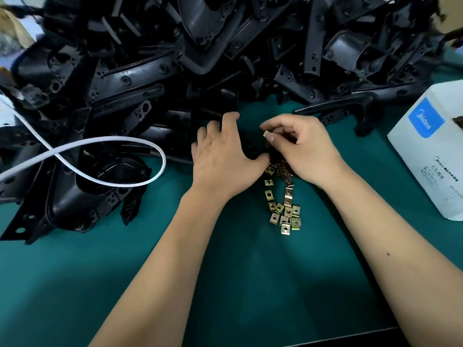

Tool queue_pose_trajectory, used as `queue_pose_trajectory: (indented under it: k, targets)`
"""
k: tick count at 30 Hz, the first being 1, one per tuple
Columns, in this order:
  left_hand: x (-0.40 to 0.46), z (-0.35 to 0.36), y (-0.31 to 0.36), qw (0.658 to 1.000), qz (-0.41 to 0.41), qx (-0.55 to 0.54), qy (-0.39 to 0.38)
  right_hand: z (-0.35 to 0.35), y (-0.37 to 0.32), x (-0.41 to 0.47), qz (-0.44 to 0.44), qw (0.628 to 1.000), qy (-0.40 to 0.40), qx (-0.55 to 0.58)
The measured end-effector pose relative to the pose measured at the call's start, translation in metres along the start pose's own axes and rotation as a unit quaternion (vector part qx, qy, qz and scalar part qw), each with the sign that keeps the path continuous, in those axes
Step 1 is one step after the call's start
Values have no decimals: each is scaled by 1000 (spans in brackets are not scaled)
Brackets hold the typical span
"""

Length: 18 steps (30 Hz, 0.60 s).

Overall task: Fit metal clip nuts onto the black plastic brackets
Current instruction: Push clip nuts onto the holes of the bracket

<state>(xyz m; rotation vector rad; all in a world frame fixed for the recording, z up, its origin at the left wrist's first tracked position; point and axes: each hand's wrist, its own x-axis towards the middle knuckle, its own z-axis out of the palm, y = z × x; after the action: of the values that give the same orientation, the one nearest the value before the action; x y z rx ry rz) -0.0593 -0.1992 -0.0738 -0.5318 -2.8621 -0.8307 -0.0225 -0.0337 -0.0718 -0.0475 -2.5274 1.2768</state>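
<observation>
Rt hand [304,149] pinches clip nut [265,133]; white box [431,156] contents hidden.

Head camera looks down, close over table [250,284].

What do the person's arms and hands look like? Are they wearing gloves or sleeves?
No gloves and no sleeves in view. The left hand and right hand are bare, and both forearms are bare to the picture's bottom edge. No rings, watch or bracelet show. The right forearm has one small dark spot.
</observation>
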Motion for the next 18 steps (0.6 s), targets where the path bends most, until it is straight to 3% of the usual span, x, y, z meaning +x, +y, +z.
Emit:
queue_pose_trajectory:
  k: [4,8,18]
  targets:
    - [-12,-4,-12,994,62,-84,19,-3,-2,-1,9,999,-31,30]
    - [-11,-9,-15,986,72,-142,38,-3,-4,-3,1,997,-35,72]
    - [-4,-7,-15,979,102,-167,57,0,-5,-1,26,975,-16,219]
